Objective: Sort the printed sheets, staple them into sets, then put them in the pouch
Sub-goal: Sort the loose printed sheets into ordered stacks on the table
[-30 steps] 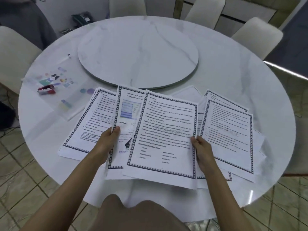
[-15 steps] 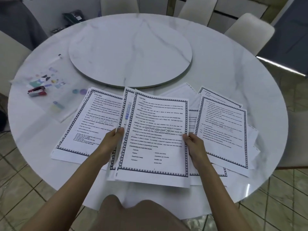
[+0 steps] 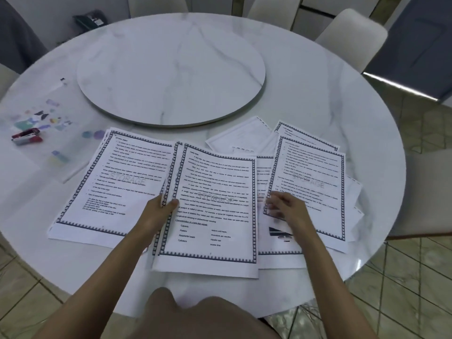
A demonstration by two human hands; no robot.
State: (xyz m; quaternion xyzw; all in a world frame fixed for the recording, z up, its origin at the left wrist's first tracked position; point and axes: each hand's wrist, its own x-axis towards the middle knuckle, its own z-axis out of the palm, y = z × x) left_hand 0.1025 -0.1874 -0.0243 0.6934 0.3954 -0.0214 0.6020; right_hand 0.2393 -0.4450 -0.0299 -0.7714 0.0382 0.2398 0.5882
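Pinched between thumb and fingers, the left edge of the middle stack sits in the left hand, thumb on top of the front page and fingers underneath, so that hand is closed on the paper. Over at about three o'clock from that stack, the right hand is blurred, fingers spread and loose above the sheets lying there; whether it touches them I cannot tell, and it grips nothing that shows. All the printed pages carry a dark patterned border and a faint "STORAGE" watermark. One separate sheet lies flat at nine o'clock from the held stack, its right edge tucked beside the left hand. Another bordered sheet lies at three o'clock, on top of several fanned pages, with a face-down page peeking out at about one o'clock. A translucent pouch with coloured stickers rests at ten o'clock near the table's edge, and a red stapler lies on it. Everything sits on a round white marble table, whose raised turntable lies at twelve o'clock, well apart from the papers.
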